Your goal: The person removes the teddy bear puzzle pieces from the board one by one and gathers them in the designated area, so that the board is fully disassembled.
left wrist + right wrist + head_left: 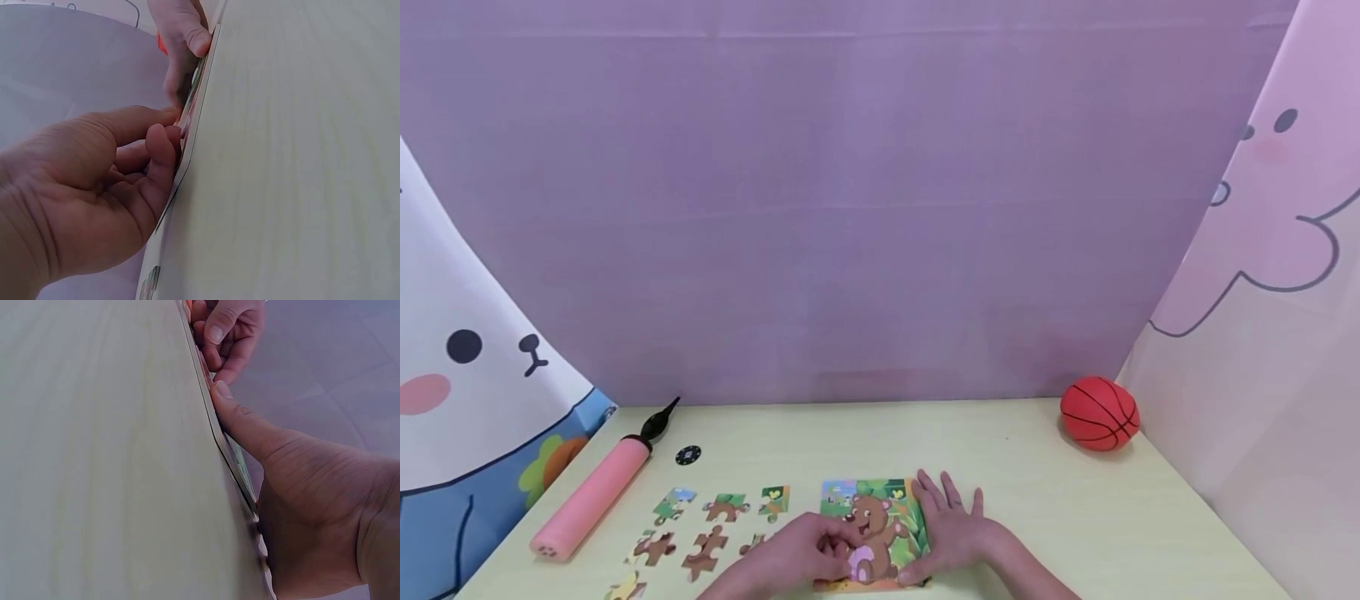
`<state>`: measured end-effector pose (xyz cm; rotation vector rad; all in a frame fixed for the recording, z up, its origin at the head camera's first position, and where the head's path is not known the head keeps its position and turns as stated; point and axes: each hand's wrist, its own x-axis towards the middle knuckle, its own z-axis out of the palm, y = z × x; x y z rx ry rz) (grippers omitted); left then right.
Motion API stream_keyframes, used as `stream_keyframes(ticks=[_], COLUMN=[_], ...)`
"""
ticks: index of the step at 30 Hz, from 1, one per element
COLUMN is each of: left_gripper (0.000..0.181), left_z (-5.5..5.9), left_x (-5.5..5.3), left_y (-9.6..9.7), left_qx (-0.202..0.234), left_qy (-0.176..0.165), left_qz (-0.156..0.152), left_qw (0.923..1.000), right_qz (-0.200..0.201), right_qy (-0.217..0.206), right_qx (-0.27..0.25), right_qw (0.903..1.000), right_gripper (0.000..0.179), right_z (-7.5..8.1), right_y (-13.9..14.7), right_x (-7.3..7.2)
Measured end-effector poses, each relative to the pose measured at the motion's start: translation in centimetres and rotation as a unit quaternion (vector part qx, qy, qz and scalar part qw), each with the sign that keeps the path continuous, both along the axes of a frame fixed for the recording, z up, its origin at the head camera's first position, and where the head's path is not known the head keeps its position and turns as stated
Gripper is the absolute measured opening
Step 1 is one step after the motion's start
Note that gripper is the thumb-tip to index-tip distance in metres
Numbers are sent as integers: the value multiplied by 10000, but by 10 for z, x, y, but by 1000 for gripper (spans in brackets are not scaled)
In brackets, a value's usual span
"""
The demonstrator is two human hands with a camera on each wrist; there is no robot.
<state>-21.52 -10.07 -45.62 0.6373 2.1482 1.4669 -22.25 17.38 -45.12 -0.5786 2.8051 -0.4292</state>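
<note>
A square jigsaw board (874,533) with a brown bear on it lies flat near the table's front edge. Over its left side, my left hand (808,554) has curled fingers, with the fingertips at the picture's surface. The left wrist view shows the thumb and fingers (164,147) of that hand close together at the board; whether a piece is between them cannot be seen. My right hand (958,533) lies along the board's right edge with its fingers spread and straight. Left of the board lie several loose puzzle pieces (706,552), one partly behind my left hand.
A pink hand pump (597,496) with a black nozzle lies at the table's left. Near it is a black round chip (688,455). A red toy basketball (1100,414) sits at the back right corner. A purple cloth (880,208) hangs behind the table.
</note>
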Motion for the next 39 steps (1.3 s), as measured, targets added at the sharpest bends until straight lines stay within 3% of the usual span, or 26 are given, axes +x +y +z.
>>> stream_keyframes(ticks=[7, 20, 39], left_gripper=[20, 18, 10], left_z=[0, -1, -1], left_x=[-1, -2, 1], left_y=[1, 0, 1], left_qx=[-71, 241, 479], left_qy=[-62, -281, -213], left_qz=[93, 140, 214], left_qw=[9999, 9992, 9984], right_qz=[-15, 34, 284], right_qy=[-24, -11, -67], right_qx=[56, 13, 273], right_qw=[10000, 10000, 9992], right_gripper=[126, 125, 130], right_z=[2, 3, 4], right_y=[-1, 0, 4], right_x=[0, 2, 2])
